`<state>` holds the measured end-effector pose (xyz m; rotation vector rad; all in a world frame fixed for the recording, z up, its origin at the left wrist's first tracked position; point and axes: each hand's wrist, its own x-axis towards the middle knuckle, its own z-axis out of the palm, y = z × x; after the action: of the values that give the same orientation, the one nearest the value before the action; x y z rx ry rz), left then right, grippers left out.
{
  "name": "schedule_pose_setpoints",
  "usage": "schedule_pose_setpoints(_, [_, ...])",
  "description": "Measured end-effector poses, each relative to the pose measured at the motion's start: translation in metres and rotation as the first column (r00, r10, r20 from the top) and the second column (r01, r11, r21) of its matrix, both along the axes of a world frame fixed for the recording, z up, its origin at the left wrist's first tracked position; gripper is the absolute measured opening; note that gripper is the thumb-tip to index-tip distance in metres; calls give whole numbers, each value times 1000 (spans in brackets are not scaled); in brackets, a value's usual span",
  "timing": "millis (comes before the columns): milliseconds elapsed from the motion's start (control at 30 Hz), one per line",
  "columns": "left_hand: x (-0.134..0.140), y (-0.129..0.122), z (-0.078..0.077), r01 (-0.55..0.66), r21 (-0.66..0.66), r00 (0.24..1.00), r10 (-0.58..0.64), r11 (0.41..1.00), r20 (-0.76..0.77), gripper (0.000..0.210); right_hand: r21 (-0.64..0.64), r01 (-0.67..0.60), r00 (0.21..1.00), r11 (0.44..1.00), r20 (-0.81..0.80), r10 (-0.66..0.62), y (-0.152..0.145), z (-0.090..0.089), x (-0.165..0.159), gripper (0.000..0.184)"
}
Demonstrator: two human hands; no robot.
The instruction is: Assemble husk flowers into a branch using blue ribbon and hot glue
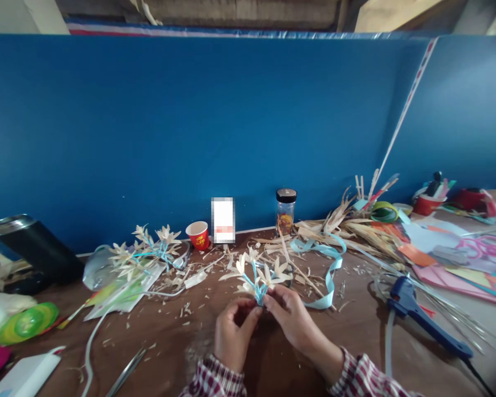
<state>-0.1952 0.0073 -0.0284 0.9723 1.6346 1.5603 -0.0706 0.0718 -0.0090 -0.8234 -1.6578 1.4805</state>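
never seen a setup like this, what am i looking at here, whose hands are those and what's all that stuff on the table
No machine here: you see a person's bare left hand and right hand. The single picture comes from a camera worn on that person's head, looking forward and down. Both hands pinch the blue-wrapped stems of a pale flower bunch above a brown table littered with scraps. A similar bunch lies to the left. Farther back stand a red cup and a black-lidded jar; a light blue ribbon curls beside the right hand, and a blue glue gun lies farther right.
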Motion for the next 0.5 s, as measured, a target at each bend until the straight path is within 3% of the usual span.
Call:
schedule_pose_setpoints(133, [-4,-1,5,-9,94,984,25,996,-174,23,-123,-45,999,991,-3,45,0,-1,-2,25])
schedule_pose_setpoints(233, [-6,-2,5,16,72,974,1,997,-227,22,-136,-68,997,988,19,72,-1,1,-3,26])
schedule_pose_setpoints(500, [-8,-2,11,2,62,971,13,998,-240,25,-205,-181,984,962,-43,176,-2,-3,-3,27])
